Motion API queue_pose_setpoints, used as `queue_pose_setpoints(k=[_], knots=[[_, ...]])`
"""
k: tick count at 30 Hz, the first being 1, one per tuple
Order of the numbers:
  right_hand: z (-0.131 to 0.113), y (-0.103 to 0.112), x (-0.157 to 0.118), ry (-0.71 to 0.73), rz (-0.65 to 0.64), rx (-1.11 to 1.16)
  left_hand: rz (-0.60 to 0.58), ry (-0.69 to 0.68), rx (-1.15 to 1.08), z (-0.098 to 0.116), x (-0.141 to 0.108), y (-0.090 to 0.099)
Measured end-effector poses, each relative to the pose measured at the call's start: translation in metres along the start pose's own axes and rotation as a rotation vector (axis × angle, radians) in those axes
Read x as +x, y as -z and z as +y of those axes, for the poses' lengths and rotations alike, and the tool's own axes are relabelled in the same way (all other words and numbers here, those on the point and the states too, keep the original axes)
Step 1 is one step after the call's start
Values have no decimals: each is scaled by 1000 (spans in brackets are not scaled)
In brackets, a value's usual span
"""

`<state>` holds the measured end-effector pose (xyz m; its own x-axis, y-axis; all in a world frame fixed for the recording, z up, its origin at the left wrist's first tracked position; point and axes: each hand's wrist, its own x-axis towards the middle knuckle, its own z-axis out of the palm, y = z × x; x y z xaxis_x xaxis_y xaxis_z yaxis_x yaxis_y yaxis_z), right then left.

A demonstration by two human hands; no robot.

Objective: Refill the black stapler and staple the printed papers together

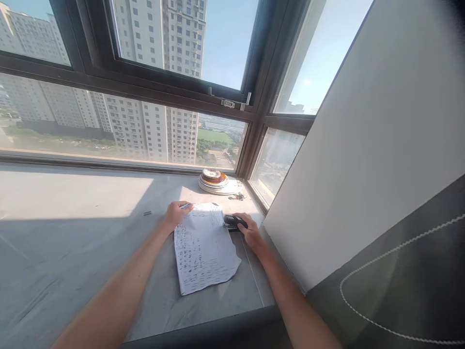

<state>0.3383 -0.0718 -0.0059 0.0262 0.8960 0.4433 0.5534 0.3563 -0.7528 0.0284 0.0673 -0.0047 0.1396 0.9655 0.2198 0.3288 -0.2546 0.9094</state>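
Observation:
Sheets of handwritten paper (207, 247) lie on the grey stone windowsill, their right and lower edges uneven. My left hand (177, 214) pinches the top left corner of the sheets between thumb and fingers. On the right, my right hand (249, 229) is wrapped round a black stapler (230, 220). The stapler's front end meets the right edge of the paper near the top; whether the sheet sits between its jaws I cannot tell. A short strip of staples (147, 213) rests on the sill to the left of my left hand.
A stack of plates (213, 182) stands in the window corner, with a small beaded item (237, 196) beside it. A white slanted wall (356, 140) bounds the right side. Dark-framed windows (152, 85) rise behind the sill (90, 252).

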Motion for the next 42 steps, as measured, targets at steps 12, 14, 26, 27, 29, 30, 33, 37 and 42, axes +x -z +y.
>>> queue_pose_setpoints(k=[12,14,26,27,29,30,33,37,42], knots=[[-11,-10,-1,167,-41,-312,-30,-7,-33,-1,1,-2],[-14,-13,-2,196,-69,-379,-22,-4,-25,0,1,-2],[-19,-27,-4,216,-37,-584,-28,-25,-1,1,0,-1],[-20,-27,-4,216,-34,-592,-33,-26,1,1,0,-1],[-20,-29,-4,221,-36,-607,-38,-32,5,1,0,0],[-20,-29,-5,223,-36,-613,-38,-36,6,1,0,0],[-22,-32,-7,227,-28,-630,-32,-40,11,1,0,0],[-26,-37,-9,252,-29,-666,-22,-33,2,1,0,-1],[-26,-36,-8,234,-36,-682,-8,-37,28,-1,1,-1]])
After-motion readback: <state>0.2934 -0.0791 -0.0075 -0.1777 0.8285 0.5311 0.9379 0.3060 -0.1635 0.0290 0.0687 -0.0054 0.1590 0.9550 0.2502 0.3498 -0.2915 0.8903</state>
